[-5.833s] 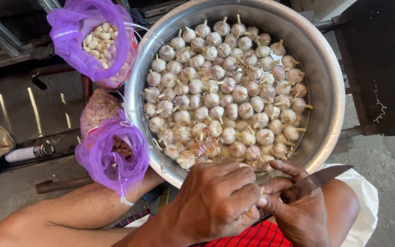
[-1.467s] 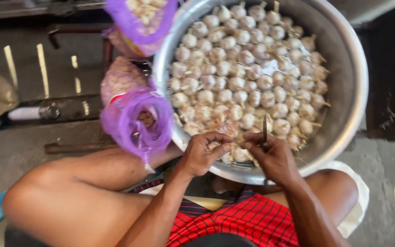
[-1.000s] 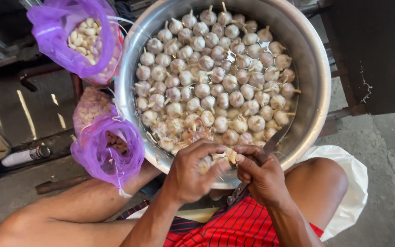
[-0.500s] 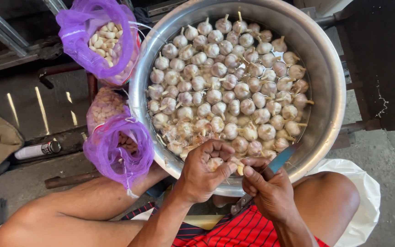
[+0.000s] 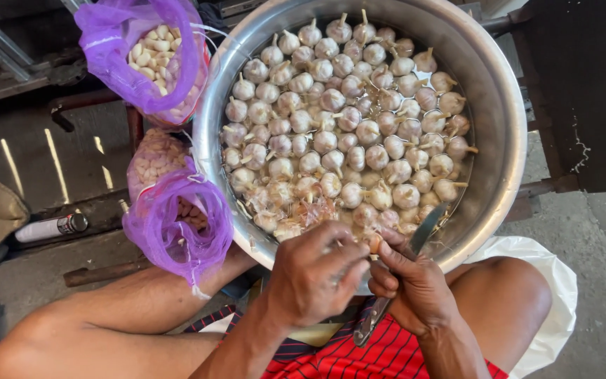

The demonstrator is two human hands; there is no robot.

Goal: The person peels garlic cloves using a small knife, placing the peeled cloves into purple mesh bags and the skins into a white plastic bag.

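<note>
A wide metal basin (image 5: 510,151) sits in front of my knees, heaped with whole garlic bulbs (image 5: 348,119). My left hand (image 5: 313,274) is closed around a garlic bulb (image 5: 372,242) at the basin's near rim; only a small part of the bulb shows between my fingers. My right hand (image 5: 415,288) grips a knife (image 5: 426,228), whose blade points up toward the basin and whose handle sticks out below my palm. Both hands touch over the rim.
Two purple mesh bags hang left of the basin: the upper bag (image 5: 145,52) and the lower bag (image 5: 177,224) both hold peeled cloves. A small white can (image 5: 50,227) lies on the ground at left. White plastic (image 5: 555,309) lies under my right thigh.
The view shifted between frames. My hands stayed together at the basin's near rim, working the bulb with the knife; the blade now points up over the rim.
</note>
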